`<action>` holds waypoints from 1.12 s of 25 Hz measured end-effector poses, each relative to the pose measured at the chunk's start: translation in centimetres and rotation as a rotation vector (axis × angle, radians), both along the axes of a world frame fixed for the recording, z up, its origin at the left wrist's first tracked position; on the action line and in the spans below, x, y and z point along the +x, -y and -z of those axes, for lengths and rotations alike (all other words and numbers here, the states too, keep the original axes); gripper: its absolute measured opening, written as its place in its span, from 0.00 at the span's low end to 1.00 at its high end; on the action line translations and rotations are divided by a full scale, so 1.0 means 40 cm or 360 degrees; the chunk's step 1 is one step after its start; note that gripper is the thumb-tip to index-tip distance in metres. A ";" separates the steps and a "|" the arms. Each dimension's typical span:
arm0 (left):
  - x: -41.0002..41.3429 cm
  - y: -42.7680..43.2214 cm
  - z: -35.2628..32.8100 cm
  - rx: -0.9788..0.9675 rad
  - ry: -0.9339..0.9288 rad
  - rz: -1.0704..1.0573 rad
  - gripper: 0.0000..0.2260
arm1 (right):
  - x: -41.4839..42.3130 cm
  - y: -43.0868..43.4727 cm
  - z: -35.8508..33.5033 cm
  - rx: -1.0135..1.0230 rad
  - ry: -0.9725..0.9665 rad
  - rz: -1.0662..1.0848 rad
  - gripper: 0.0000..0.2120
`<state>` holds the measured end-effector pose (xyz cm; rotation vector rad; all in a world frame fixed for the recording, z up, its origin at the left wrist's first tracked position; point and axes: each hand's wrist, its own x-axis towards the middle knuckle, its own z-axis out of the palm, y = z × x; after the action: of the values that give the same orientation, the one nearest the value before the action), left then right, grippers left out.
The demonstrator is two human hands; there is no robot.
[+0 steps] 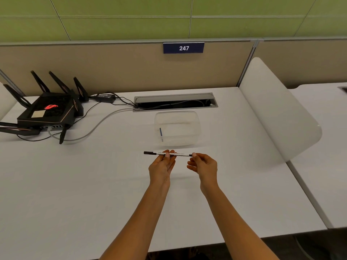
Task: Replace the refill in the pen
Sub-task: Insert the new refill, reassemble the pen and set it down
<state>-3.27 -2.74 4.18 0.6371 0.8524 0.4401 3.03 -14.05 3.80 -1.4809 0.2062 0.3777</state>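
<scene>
A slim white pen [179,155] with a black cap on its left end is held level above the white desk [93,184]. My left hand [162,166] grips the barrel near the middle with fingertips and thumb. My right hand [203,165] pinches the pen's dark right end between thumb and forefinger. Just behind the pen stands a clear plastic container [177,128] with a thin blue refill [161,134] lying inside at its left.
A black router [48,111] with several antennas sits at the back left, its cables running to a cable tray slot [175,102] in the desk. A white curved divider [277,109] stands at the right. A beige partition bears a sign reading 247 [183,48].
</scene>
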 end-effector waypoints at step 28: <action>0.000 0.039 0.021 0.0346 -0.0396 -0.0100 0.10 | -0.036 0.018 0.039 -0.0419 0.0088 -0.0145 0.03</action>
<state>-3.26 -4.28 3.33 0.8799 1.0713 0.5216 1.60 -14.77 2.23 -1.7624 0.1481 0.3934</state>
